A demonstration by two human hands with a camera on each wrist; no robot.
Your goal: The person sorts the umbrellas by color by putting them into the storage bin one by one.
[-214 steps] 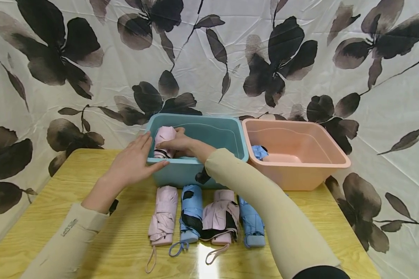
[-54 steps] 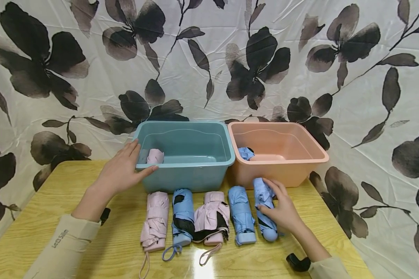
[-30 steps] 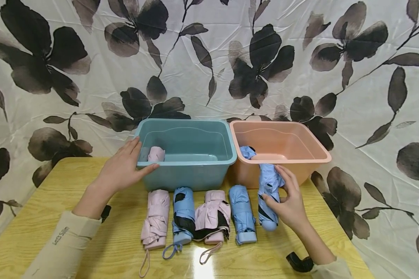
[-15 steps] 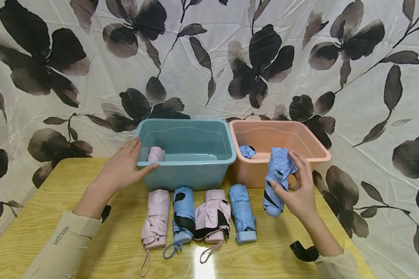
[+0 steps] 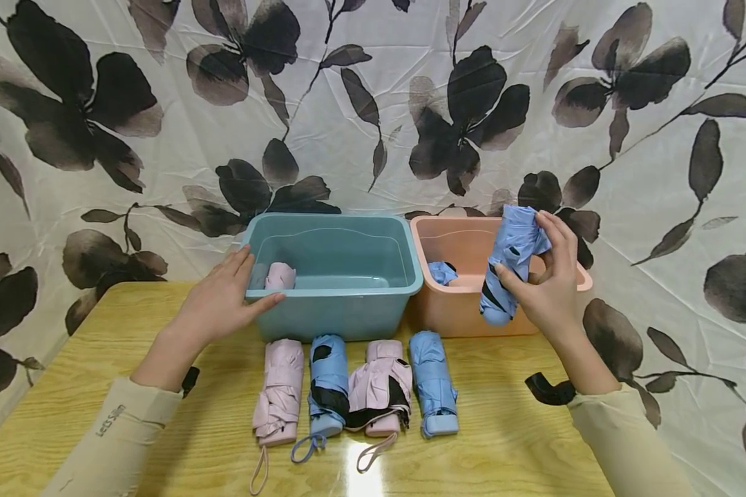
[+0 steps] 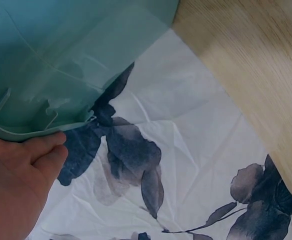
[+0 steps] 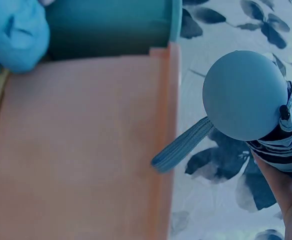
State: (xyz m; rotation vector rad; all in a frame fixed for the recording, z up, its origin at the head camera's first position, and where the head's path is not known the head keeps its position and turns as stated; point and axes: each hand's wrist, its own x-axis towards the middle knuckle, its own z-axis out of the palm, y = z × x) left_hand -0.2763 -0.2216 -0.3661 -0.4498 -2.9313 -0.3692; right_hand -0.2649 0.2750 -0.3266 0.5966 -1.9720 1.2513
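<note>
My right hand (image 5: 550, 283) grips a folded blue umbrella (image 5: 506, 248) with black patches, thumb on its near side and fingers on the far side. It is tilted in front of and over the near rim of the peach bin (image 5: 454, 314). Its round handle end (image 7: 243, 95) and wrist strap (image 7: 181, 147) face the right wrist camera. My left hand (image 5: 217, 300) rests with extended fingers on the left end of the teal bin (image 5: 342, 314), thumb along the front rim. A pink umbrella (image 5: 280, 276) is inside the teal bin, a blue umbrella (image 5: 441, 272) inside the peach one.
In front of the bins a row of folded umbrellas lies on the wooden table (image 5: 217, 442): a pink one (image 5: 280, 386), a blue one (image 5: 328, 366), a loosely wrapped pink one (image 5: 373, 379) and another blue one (image 5: 432, 379). A floral cloth (image 5: 373, 103) hangs behind.
Earlier my right hand was lowering a pink umbrella into the teal bin. Since then it has taken the rightmost blue umbrella off the table and raised it toward the peach bin. My left hand stays put.
</note>
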